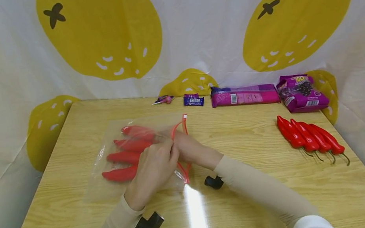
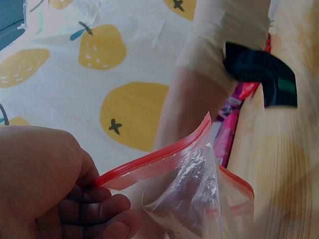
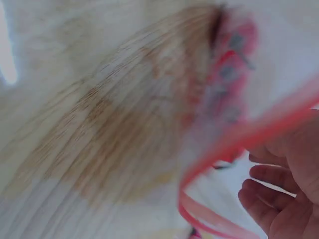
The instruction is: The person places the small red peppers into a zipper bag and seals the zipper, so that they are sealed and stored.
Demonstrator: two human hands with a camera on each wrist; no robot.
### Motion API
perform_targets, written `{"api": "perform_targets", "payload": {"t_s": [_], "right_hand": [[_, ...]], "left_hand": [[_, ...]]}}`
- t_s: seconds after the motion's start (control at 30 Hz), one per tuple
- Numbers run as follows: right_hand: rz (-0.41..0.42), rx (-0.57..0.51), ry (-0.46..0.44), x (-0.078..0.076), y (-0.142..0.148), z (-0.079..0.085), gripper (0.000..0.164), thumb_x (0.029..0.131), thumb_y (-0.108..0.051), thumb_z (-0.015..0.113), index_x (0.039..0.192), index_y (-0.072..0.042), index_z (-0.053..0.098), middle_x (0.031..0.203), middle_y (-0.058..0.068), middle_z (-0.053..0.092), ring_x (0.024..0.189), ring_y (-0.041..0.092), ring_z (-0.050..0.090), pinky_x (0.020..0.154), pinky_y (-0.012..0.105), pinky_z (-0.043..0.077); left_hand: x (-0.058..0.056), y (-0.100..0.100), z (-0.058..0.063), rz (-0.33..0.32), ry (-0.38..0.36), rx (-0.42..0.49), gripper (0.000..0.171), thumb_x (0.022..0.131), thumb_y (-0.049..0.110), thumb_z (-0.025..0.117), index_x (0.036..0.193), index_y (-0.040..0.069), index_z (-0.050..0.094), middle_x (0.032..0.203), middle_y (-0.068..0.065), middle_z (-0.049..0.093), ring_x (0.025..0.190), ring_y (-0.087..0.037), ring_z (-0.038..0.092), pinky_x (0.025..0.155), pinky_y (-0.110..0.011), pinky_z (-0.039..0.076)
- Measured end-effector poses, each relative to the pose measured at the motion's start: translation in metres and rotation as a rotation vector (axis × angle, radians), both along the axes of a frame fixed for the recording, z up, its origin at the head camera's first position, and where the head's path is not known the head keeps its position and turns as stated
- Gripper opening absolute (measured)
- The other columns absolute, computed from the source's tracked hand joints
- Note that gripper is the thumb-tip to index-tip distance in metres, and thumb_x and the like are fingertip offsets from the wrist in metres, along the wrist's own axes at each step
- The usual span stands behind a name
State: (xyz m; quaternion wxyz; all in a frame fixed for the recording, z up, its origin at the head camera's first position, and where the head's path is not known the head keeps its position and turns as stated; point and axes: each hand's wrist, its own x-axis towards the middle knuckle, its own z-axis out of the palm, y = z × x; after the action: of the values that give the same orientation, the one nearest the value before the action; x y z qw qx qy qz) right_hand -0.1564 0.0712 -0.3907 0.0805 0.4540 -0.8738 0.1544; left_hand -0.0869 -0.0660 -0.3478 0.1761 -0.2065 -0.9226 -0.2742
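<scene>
A clear zip bag (image 1: 99,147) with a red zip edge (image 1: 185,127) lies on the table with several red peppers (image 1: 122,174) inside, side by side. My left hand (image 1: 154,164) pinches the red edge of its mouth, which the left wrist view shows with the left fingers (image 2: 99,209) curled at the strip. Through the mouth reaches my right hand (image 1: 185,145), partly hidden behind the left in the head view. In the right wrist view the right fingers (image 3: 271,179) are loosely bent behind the red strip, with nothing seen in them.
Several more red peppers (image 1: 309,137) lie in a row on the right. Along the back are a lollipop (image 1: 164,99), a small blue packet (image 1: 193,100), a long purple package (image 1: 245,95) and a purple bag (image 1: 301,93). A patterned cloth (image 1: 190,29) hangs behind the table.
</scene>
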Motion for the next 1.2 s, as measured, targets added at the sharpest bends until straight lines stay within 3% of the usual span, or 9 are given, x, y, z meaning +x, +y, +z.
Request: {"api": "perform_targets", "payload": {"t_s": [0.13, 0.27, 0.37, 0.53, 0.63, 0.7, 0.8, 0.93, 1.2], "right_hand": [[-0.065, 0.010, 0.114, 0.015, 0.030, 0.013, 0.029, 0.078, -0.003, 0.061, 0.107, -0.003, 0.064, 0.110, 0.012, 0.060, 0.103, 0.025, 0.055, 0.093, 0.034, 0.042], [-0.197, -0.092, 0.169, 0.033, 0.089, 0.017, 0.025, 0.078, -0.002, 0.064, 0.102, -0.002, 0.066, 0.109, 0.014, 0.061, 0.100, 0.027, 0.057, 0.086, 0.037, 0.046], [-0.368, -0.124, 0.217, 0.041, 0.149, 0.011, 0.024, 0.076, -0.001, 0.065, 0.100, -0.001, 0.066, 0.101, 0.014, 0.063, 0.092, 0.030, 0.058, 0.078, 0.042, 0.048], [-0.729, -0.068, 0.268, 0.050, 0.250, -0.003, 0.025, 0.075, -0.003, 0.063, 0.099, 0.001, 0.064, 0.092, 0.020, 0.061, 0.079, 0.039, 0.057, 0.065, 0.050, 0.045], [-0.927, -0.013, 0.245, 0.057, 0.294, -0.007, 0.029, 0.077, -0.007, 0.062, 0.103, 0.004, 0.061, 0.091, 0.026, 0.058, 0.078, 0.045, 0.054, 0.062, 0.055, 0.042], [-1.012, 0.033, 0.211, 0.061, 0.314, -0.008, 0.031, 0.078, -0.011, 0.063, 0.103, 0.007, 0.060, 0.091, 0.029, 0.055, 0.077, 0.047, 0.052, 0.061, 0.056, 0.041], [-1.069, 0.104, 0.129, 0.064, 0.329, -0.009, 0.032, 0.080, -0.019, 0.064, 0.096, 0.007, 0.059, 0.087, 0.030, 0.053, 0.072, 0.048, 0.051, 0.055, 0.055, 0.039], [-1.080, 0.191, 0.037, 0.063, 0.335, -0.010, 0.033, 0.079, -0.026, 0.066, 0.085, 0.006, 0.061, 0.080, 0.028, 0.051, 0.066, 0.044, 0.049, 0.050, 0.049, 0.037], [-1.063, 0.233, -0.037, 0.065, 0.329, -0.011, 0.037, 0.076, -0.022, 0.068, 0.096, 0.007, 0.059, 0.082, 0.028, 0.055, 0.069, 0.044, 0.050, 0.053, 0.052, 0.039]], "left_hand": [[-0.001, 0.000, -0.001, 0.001, 0.002, -0.005, 0.026, 0.085, 0.013, 0.054, 0.061, 0.012, 0.043, 0.048, 0.003, 0.032, 0.042, -0.014, 0.034, 0.039, -0.026, 0.027], [-0.001, -0.002, 0.001, 0.003, -0.019, 0.009, 0.027, 0.086, 0.014, 0.054, 0.061, 0.013, 0.045, 0.048, 0.004, 0.034, 0.041, -0.013, 0.034, 0.039, -0.025, 0.027], [-0.001, -0.004, 0.001, -0.002, -0.034, 0.015, 0.026, 0.086, 0.014, 0.053, 0.061, 0.014, 0.045, 0.048, 0.004, 0.034, 0.042, -0.012, 0.034, 0.039, -0.025, 0.027], [-0.001, -0.005, -0.001, -0.007, -0.025, 0.015, 0.028, 0.086, 0.012, 0.052, 0.059, 0.014, 0.044, 0.048, 0.004, 0.032, 0.043, -0.011, 0.031, 0.039, -0.024, 0.025], [-0.002, -0.004, -0.002, -0.012, -0.022, 0.016, 0.029, 0.086, 0.012, 0.052, 0.059, 0.014, 0.043, 0.048, 0.004, 0.031, 0.042, -0.011, 0.031, 0.039, -0.024, 0.024], [-0.002, -0.004, -0.003, -0.017, -0.022, 0.018, 0.029, 0.086, 0.012, 0.052, 0.059, 0.014, 0.042, 0.048, 0.004, 0.031, 0.042, -0.010, 0.030, 0.039, -0.023, 0.023], [-0.002, -0.004, -0.004, -0.017, -0.019, 0.019, 0.030, 0.086, 0.012, 0.052, 0.058, 0.014, 0.042, 0.048, 0.004, 0.031, 0.042, -0.010, 0.030, 0.039, -0.023, 0.023], [-0.002, -0.004, -0.004, -0.011, -0.024, 0.018, 0.030, 0.086, 0.012, 0.052, 0.058, 0.014, 0.042, 0.048, 0.004, 0.032, 0.042, -0.010, 0.031, 0.038, -0.024, 0.024], [-0.004, -0.003, -0.002, -0.025, -0.037, 0.019, 0.029, 0.087, 0.012, 0.052, 0.059, 0.014, 0.042, 0.049, 0.004, 0.032, 0.041, -0.010, 0.031, 0.038, -0.023, 0.024]]}}
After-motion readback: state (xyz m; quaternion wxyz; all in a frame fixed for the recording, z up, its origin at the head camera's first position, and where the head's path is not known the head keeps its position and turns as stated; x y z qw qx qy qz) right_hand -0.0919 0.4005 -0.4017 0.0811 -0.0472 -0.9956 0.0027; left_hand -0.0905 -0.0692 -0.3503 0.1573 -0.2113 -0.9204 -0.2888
